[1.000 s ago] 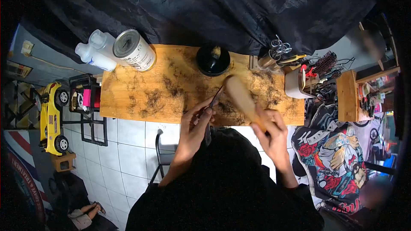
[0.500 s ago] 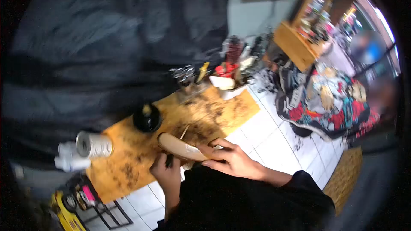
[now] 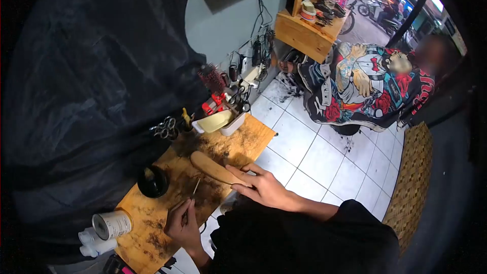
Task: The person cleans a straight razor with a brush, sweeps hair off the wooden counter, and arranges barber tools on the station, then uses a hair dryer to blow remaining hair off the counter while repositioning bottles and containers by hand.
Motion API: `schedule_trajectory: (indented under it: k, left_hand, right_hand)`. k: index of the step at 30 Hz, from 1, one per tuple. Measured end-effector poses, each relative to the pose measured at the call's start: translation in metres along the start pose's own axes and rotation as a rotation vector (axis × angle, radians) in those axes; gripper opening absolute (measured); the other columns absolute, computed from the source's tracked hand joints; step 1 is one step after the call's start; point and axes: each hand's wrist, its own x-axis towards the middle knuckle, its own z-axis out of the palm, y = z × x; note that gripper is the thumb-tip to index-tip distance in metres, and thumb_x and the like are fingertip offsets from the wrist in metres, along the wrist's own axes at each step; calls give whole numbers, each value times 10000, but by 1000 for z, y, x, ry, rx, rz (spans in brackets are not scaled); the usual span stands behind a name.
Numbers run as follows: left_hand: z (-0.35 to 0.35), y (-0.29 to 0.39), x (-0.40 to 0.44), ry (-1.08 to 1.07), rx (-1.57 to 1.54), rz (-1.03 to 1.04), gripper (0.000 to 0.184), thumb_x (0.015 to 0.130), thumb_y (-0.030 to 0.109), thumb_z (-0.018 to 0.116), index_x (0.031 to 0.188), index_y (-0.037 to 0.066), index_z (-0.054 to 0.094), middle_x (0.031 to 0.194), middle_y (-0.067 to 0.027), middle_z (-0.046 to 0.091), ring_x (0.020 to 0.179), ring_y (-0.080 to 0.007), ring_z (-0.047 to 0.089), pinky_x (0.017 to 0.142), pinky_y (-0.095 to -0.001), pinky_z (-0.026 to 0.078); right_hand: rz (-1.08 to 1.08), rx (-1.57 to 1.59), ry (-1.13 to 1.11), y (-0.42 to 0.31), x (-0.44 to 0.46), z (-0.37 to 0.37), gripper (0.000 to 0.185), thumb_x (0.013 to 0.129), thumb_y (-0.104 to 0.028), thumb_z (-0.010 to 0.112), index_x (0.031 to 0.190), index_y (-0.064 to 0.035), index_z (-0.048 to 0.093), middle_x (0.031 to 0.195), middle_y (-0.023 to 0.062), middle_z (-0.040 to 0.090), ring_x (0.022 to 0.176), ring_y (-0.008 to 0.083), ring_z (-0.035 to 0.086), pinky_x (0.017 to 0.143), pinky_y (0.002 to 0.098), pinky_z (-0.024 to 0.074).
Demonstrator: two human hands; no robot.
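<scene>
- The black bowl is on your desk; inside it you have something with a pale tuft, too dark to tell more.
- The tin with a printed label is near the desk's end, and plastic bottles are just beside it; what these contain, I cannot tell.
- The pale box, at the far end, holds hair tools, and a yellowish tray leans beside it. Red tools are behind the tray.
- Scissors show their loops near this tray.
- Your left grip is pinching a thin tool, which points over the desk.
- Your right grip is closed around one end of a long tan object; its other end is above the desk.
- Dark hair clippings are scattered on the wood.
- Farther, a person under a patterned cape sits above white floor tiles, and a woven mat stands near the dark wall.
</scene>
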Motion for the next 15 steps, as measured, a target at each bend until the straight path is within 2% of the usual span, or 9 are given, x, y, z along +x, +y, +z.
schedule_trajectory:
  k: [2, 5, 7, 9, 10, 11, 12, 14, 15]
  left_hand:
    - [0, 7, 3, -88, 155, 104, 114, 740, -39, 719, 845, -1, 696, 823, -120, 691, 730, -238, 660, 657, -298, 525]
    - [9, -5, -5, -77, 157, 47, 131, 730, -37, 727, 850, -5, 687, 798, -117, 675, 708, -243, 642, 647, -287, 509]
    - [15, 12, -4, 1, 213, -77, 110, 732, -36, 733, 815, -24, 662, 792, -120, 657, 693, -224, 620, 624, -293, 490]
    - [19, 23, -2, 146, 80, -19, 207, 745, -51, 727, 916, -45, 610, 842, -112, 667, 743, -168, 611, 682, -291, 480]
    - [19, 21, -4, 246, 38, -42, 252, 748, -57, 725, 960, -49, 590, 859, -107, 669, 762, -153, 606, 715, -285, 473]
    - [17, 9, -6, 289, -69, -170, 309, 759, -67, 706, 1025, -50, 549, 877, -106, 670, 791, -152, 604, 799, -269, 456]
    - [19, 13, -2, 312, -152, -179, 261, 791, -61, 671, 1019, -54, 544, 902, -113, 670, 819, -158, 608, 843, -267, 447]
    - [26, 12, 3, 290, -165, -169, 210, 838, -45, 618, 1031, -55, 533, 915, -120, 661, 855, -154, 608, 859, -265, 445]
    - [30, 16, 3, 310, -189, -199, 185, 863, -26, 599, 1033, -52, 529, 909, -123, 655, 866, -151, 606, 850, -262, 448]
  right_hand:
    - [-24, 44, 57, 5, 0, -2, 507, 898, -240, 615, 1344, -44, 472, 905, 172, 586, 748, 252, 610, 653, 361, 529]
    - [-361, 157, -23, 13, 6, 3, 499, 900, -265, 612, 1343, -72, 487, 918, 137, 533, 756, 212, 588, 637, 361, 532]
    - [-266, 117, -171, 12, 9, -4, 506, 912, -303, 580, 1362, -100, 464, 1002, 169, 542, 812, 255, 611, 685, 381, 551]
    - [-204, -79, -202, 32, 10, 0, 521, 923, -317, 550, 1391, -128, 419, 1105, 228, 540, 899, 321, 634, 740, 399, 564]
    - [-41, -88, -296, 36, 15, -8, 538, 910, -292, 575, 1389, -106, 412, 1133, 258, 530, 945, 336, 631, 754, 387, 564]
    - [-88, 5, -239, 36, 18, -15, 542, 901, -271, 595, 1382, -92, 420, 1106, 244, 537, 909, 328, 632, 733, 379, 558]
    - [-133, 99, -183, 35, 22, -21, 545, 892, -249, 614, 1375, -77, 429, 1078, 229, 544, 873, 320, 633, 713, 371, 552]
    - [-139, 198, -185, 26, 24, -27, 539, 876, -197, 641, 1359, -52, 452, 992, 180, 548, 791, 283, 608, 671, 355, 523]
    - [-230, 266, -149, 21, 26, -24, 524, 868, -176, 652, 1343, -44, 475, 917, 152, 528, 729, 249, 569, 647, 342, 498]
